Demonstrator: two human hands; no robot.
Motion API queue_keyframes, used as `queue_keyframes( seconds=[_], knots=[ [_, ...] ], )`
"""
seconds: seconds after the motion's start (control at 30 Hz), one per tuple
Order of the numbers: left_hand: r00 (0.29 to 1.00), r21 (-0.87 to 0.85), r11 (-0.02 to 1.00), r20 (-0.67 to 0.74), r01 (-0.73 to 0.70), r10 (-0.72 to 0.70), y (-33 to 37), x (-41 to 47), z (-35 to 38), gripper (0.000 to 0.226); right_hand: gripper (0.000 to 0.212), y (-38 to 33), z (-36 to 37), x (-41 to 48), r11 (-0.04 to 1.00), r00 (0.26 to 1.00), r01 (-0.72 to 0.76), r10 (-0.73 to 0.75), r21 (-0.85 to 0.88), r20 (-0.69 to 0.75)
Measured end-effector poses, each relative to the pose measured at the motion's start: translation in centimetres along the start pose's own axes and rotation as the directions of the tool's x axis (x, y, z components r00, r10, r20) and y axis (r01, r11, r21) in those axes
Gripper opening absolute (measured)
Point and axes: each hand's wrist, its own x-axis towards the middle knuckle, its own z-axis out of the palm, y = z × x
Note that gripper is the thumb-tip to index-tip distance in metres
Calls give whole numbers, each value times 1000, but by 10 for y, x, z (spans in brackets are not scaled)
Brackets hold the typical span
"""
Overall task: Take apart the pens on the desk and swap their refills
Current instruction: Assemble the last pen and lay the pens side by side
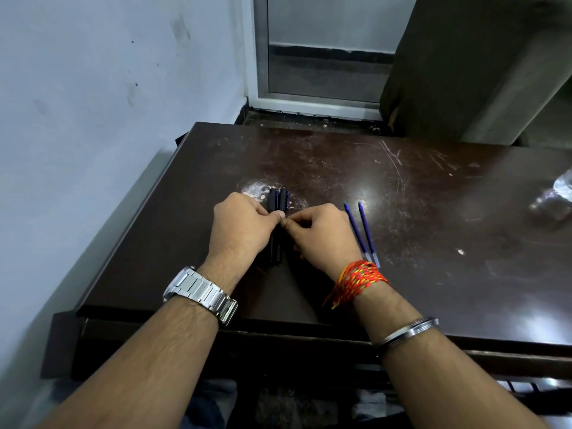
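- Pinching both dark pen barrels [278, 201] together, left grip [240, 226] and right grip [322, 232] clenched on them, probably aligning them mid-surface [433, 274].
- Keeping two blue refills [360, 233] just right, apart, likely for swapping.

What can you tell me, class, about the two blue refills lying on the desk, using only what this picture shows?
The two blue refills are thin, straight tubes, plastic by their look, deep blue along most of their length and paler at the near ends. They lie flat on the dark scratched desk, side by side and nearly parallel, apart from each other, slanting away to the left. They rest just right of the right hand; its wrist with the red thread hides one near end. No hand holds them.
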Motion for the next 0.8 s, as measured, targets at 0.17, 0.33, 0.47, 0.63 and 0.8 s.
queue_keyframes(
  seconds=[0.17, 0.33, 0.47, 0.63, 0.8],
  knots=[
    [1000, 7, 1000, 6, 14, -14, 2, -1, -1, 30, 23, 10, -48, 7, 957, 948, -152, 71, -246, -311],
    [1000, 15, 1000, 15, 22, -22, 4, -1, 0, 33, 39, 26, -65, 6, 849, 907, -391, 290, -356, -305],
    [1000, 23, 1000, 21, 16, -17, 5, -3, 1, 33, 28, 27, -56, 14, 879, 938, -325, 254, -350, -235],
    [1000, 36, 999, 27, 3, -4, 4, -3, 3, 29, 25, 25, -43, 17, 913, 955, -270, 212, -305, -209],
    [1000, 35, 999, 28, -5, 4, 5, -5, 4, 28, 23, 20, -38, 19, 934, 963, -229, 176, -274, -204]
  ],
)
